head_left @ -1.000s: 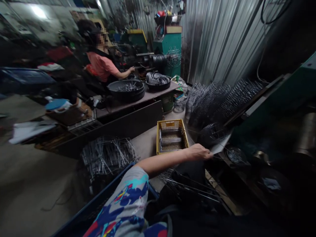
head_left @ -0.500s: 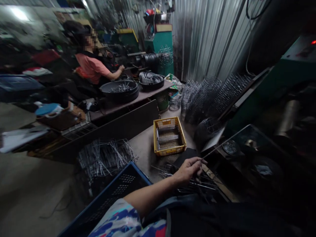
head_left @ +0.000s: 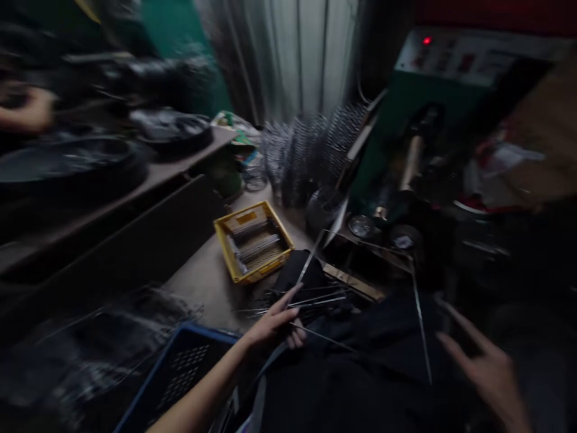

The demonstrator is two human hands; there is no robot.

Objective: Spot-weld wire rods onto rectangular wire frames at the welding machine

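Observation:
My left hand [head_left: 282, 319] is closed on a thin bent metal wire [head_left: 419, 319]. From that hand the wire rises to a corner, runs across to the right, then bends down toward my lap. Over on the right, my right hand [head_left: 489, 367] is open, its fingers apart, close to the hanging end of the wire but not visibly touching it. Loose metal rods [head_left: 320, 299] lie just behind my left hand. Beyond them is a yellow plastic crate [head_left: 225, 243] with straight rods in it. Motion blurs much of the picture.
A blue crate [head_left: 180, 361] stands at lower left beside a blurred heap of wire pieces [head_left: 103, 349]. Wire coils [head_left: 297, 150] lean at the back. A green machine [head_left: 392, 120] with a red light is at right. A co-worker's arm [head_left: 31, 111] shows at far left.
The view has swung right and closer to the bench. My right hand has come into view, open. My left hand still grips the wire, whose bent shape now shows more fully.

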